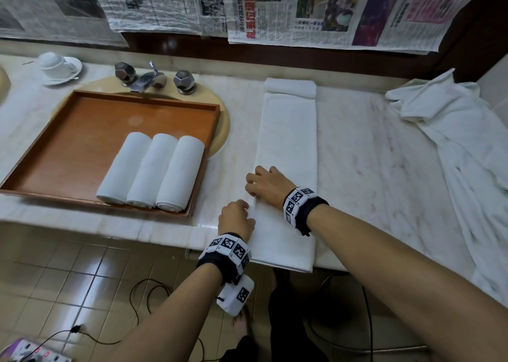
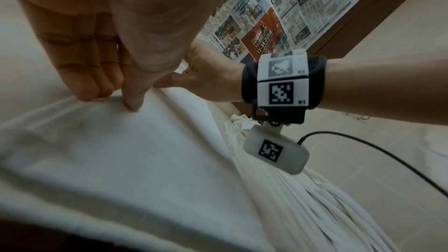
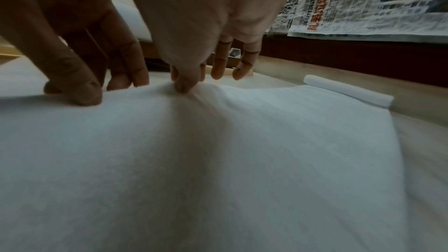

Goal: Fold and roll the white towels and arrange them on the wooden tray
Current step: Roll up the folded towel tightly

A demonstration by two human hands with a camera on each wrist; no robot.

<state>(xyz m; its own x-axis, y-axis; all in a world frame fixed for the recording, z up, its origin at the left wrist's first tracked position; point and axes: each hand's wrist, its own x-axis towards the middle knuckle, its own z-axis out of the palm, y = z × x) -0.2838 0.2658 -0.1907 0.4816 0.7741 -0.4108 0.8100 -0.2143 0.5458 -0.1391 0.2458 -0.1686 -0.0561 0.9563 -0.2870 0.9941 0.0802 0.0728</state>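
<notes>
A long folded white towel (image 1: 288, 147) lies on the marble counter, its far end rolled up (image 1: 290, 88) and its near end hanging over the front edge. My left hand (image 1: 247, 209) pinches the towel's left edge (image 2: 116, 97) near the front. Just beyond it, my right hand (image 1: 251, 185) pinches the same edge, and its thumb raises a small ridge of cloth (image 3: 186, 85). The wooden tray (image 1: 82, 125) sits to the left over the sink with three rolled white towels (image 1: 154, 169) side by side at its near right corner.
More loose white towels (image 1: 445, 130) lie heaped along the counter's right side. A chrome tap (image 1: 148, 79) stands behind the tray and a cup on a saucer (image 1: 59, 66) at the far left. Newspaper covers the wall. Cables trail on the tiled floor (image 1: 82, 273).
</notes>
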